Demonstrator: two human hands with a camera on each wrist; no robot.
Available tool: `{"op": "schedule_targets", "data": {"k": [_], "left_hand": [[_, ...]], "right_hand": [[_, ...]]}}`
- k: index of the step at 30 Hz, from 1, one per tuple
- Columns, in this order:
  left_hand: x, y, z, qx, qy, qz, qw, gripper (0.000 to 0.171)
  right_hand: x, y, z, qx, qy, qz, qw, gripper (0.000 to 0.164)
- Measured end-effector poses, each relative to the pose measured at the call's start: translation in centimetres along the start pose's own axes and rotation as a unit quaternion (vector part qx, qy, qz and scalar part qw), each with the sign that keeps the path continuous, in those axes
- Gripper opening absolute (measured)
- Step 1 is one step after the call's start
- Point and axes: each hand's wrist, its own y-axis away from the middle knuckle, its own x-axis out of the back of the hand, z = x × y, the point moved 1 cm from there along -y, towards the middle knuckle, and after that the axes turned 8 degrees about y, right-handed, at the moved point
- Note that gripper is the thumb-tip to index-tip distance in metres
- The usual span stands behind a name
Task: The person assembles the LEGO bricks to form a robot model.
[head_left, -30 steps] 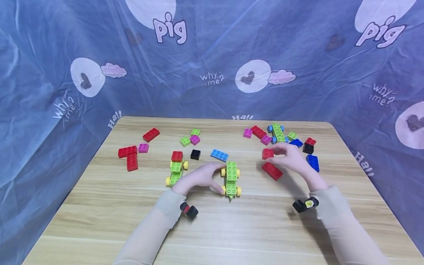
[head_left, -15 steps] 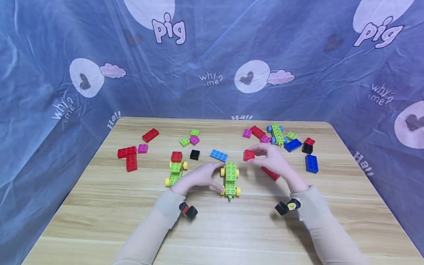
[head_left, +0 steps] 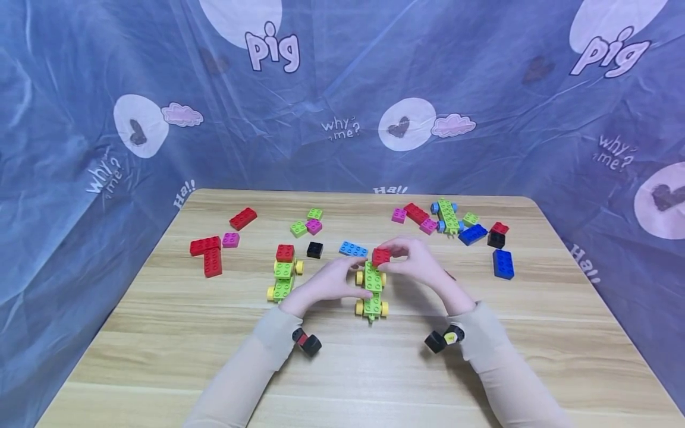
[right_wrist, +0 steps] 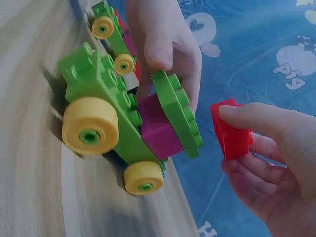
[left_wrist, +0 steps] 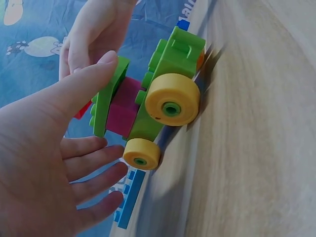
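In the head view, my right hand (head_left: 414,261) pinches a small red brick (head_left: 381,257) over the far end of a green toy car (head_left: 373,279) with yellow wheels. The right wrist view has the red brick (right_wrist: 231,129) between thumb and fingers, slightly apart from the car's raised green plate (right_wrist: 177,112). Under that plate sits a magenta brick (right_wrist: 159,127). My left hand (head_left: 334,280) is at the car's left side; in the left wrist view its fingers (left_wrist: 94,165) are extended and its thumb lies by the green plate. Whether the thumb touches it, I cannot tell.
A second green car (head_left: 284,279) with a red brick on top stands to the left. Behind the hands lie a light blue brick (head_left: 353,249) and a black brick (head_left: 314,249). A blue-wheeled green base (head_left: 448,217) and several loose bricks are at the back right.
My right hand has carried the small red brick leftward to above the car. The left hand stays beside the car, its thumb shifted slightly inward over it.
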Motion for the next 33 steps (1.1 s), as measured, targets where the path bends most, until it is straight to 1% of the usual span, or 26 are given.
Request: {"op": "schedule_targets", "data": {"k": [6,11,15,20,26,31,33], "left_hand": [[-0.2,0.0,0.2,-0.005,-0.003,0.015,0.9999,0.085],[-0.3,-0.1,0.1,-0.008,-0.003,0.015,0.9998,0.08],[-0.4,-0.2,0.0,-0.008,-0.007,0.013,0.9999,0.079],[-0.4,-0.2,-0.2,-0.012,-0.009,0.013,0.9998,0.078],[-0.4,-0.1,-0.3,-0.017,-0.011,0.016,0.9997,0.077],[-0.4,-0.1,-0.3,-0.027,-0.009,0.018,0.9994,0.075],[-0.4,-0.1,-0.3,-0.029,-0.009,0.019,0.9994,0.076]], "right_hand": [[-0.6,-0.1,-0.2,0.008,0.015,-0.002,1.0,0.038],[-0.7,0.0,-0.5,0.013,0.027,-0.01,1.0,0.038],[-0.9,0.1,-0.7,0.011,0.025,-0.019,0.999,0.038],[-1.2,0.0,-0.5,0.019,0.03,-0.021,0.999,0.039],[-1.4,-0.1,-0.2,0.03,0.023,-0.024,0.999,0.043],[-1.4,0.0,-0.2,0.041,0.035,-0.022,0.998,0.039],[-1.3,0.0,-0.3,0.044,0.031,-0.024,0.998,0.037]]}}
